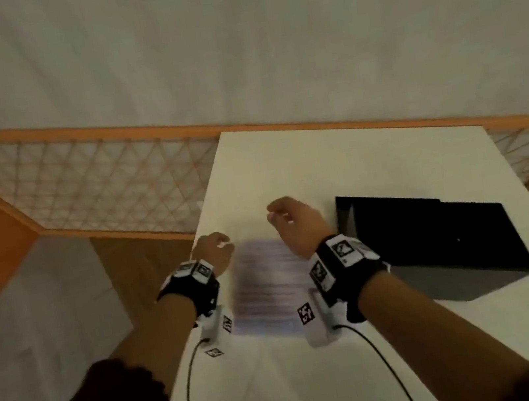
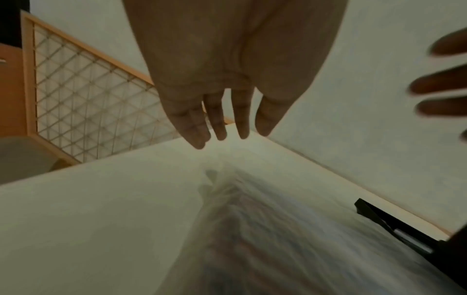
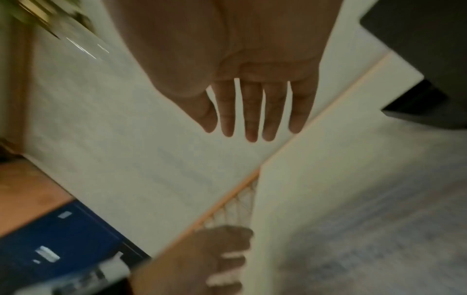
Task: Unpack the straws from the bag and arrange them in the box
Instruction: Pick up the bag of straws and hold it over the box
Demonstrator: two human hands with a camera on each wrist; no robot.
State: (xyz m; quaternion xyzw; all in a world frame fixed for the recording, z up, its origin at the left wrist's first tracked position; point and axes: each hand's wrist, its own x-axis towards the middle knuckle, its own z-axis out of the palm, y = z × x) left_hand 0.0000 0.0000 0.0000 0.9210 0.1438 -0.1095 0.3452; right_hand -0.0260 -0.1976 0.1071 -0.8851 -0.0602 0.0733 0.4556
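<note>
A clear bag of straws (image 1: 267, 290) lies blurred on the white table (image 1: 354, 165), between my two wrists. My left hand (image 1: 216, 246) hovers at the bag's far left corner with fingers straight and holding nothing (image 2: 227, 123). My right hand (image 1: 284, 214) hovers over the bag's far right corner, fingers relaxed and empty (image 3: 252, 119). The bag (image 2: 265, 229) runs below the left palm in the left wrist view. A black open box (image 1: 435, 235) stands to the right of the bag. The bag (image 3: 366, 229) appears as a blur in the right wrist view.
The table's left edge lies just beside my left hand, with the floor (image 1: 47, 304) below. An orange-framed lattice screen (image 1: 98, 185) runs behind the table. A white wall (image 1: 229, 32) stands beyond. Bare table surface lies beyond the bag and in front of it.
</note>
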